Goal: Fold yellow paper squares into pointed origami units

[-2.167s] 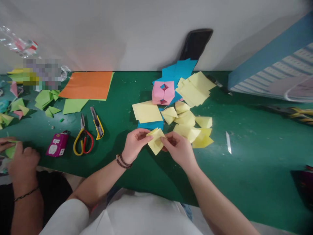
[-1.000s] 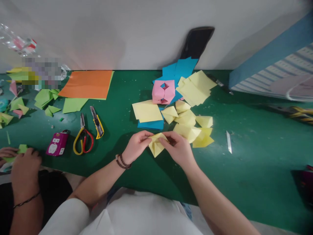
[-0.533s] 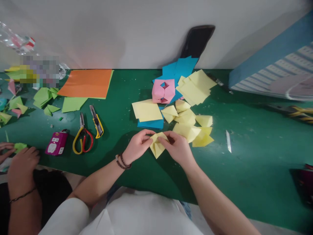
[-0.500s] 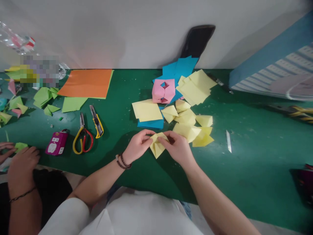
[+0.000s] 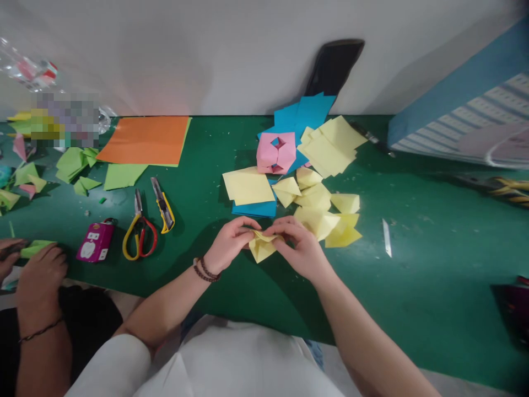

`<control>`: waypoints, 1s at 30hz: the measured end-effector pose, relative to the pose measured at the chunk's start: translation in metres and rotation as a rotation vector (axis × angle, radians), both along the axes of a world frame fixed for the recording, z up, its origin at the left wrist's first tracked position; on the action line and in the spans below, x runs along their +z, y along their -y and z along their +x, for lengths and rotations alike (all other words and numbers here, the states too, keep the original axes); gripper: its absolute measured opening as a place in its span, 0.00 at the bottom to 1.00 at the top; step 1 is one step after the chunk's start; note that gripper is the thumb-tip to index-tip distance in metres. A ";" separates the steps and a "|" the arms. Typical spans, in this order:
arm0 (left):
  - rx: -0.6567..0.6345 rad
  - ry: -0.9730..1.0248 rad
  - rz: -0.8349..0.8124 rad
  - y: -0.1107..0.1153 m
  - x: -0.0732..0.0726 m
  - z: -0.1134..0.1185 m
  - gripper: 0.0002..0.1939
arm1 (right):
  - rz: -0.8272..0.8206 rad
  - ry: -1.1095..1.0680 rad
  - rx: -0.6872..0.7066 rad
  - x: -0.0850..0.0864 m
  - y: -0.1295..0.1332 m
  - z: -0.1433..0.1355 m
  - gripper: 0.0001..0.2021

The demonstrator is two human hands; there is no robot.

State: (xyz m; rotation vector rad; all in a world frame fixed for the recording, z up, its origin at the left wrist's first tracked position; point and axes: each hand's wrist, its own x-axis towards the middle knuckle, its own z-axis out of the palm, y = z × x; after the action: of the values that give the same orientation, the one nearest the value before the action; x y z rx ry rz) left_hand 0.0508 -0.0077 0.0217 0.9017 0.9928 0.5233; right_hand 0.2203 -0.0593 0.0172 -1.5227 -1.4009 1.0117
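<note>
- Head view, far left: a clear bottle [image 5: 27,66] leans by the wall; what it holds is too unclear to tell.
- Below it, a co-worker's hands [image 5: 41,270] grasp a green paper [image 5: 38,249] at the table [image 5: 206,149] edge, near green scraps [image 5: 72,162].
- Next, a purple box [image 5: 96,241] sits just left of the scissors [image 5: 139,212]; its inside is hidden. An orange sheet [image 5: 144,138] lies behind, a cutter [image 5: 164,212] just right of the scissors.
- At centre, the left hand [image 5: 227,245] pinches the left edge of the folded paper [image 5: 261,251] between thumb and fingers, so the paper sits right at its fingertips.
- The folded paper lies between both hands, a corner pointing toward the person; whether it touches the table I cannot tell.
- Behind it, a yellow sheet [image 5: 248,186] rests on blue paper [image 5: 256,209]; farther back stands a pink cube [image 5: 275,153], blue showing through its holes.
- The right hand [image 5: 301,245] grips the paper's right side, thumb on the near face, fingers along the top.
- Beside that hand lie yellow pieces [image 5: 314,198].
- Farther right: a blade [image 5: 387,237], a blue carton [image 5: 458,94] with its inside out of sight, and pliers [image 5: 504,187].
</note>
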 end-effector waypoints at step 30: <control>-0.112 -0.136 0.580 0.008 -0.004 -0.004 0.11 | 0.105 0.286 -0.023 0.000 0.002 0.000 0.05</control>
State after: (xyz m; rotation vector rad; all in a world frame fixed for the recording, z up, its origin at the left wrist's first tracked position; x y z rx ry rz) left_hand 0.0471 -0.0157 0.0176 1.5173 0.9181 0.6762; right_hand 0.2200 -0.0616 0.0176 -1.6483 -1.6015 0.7139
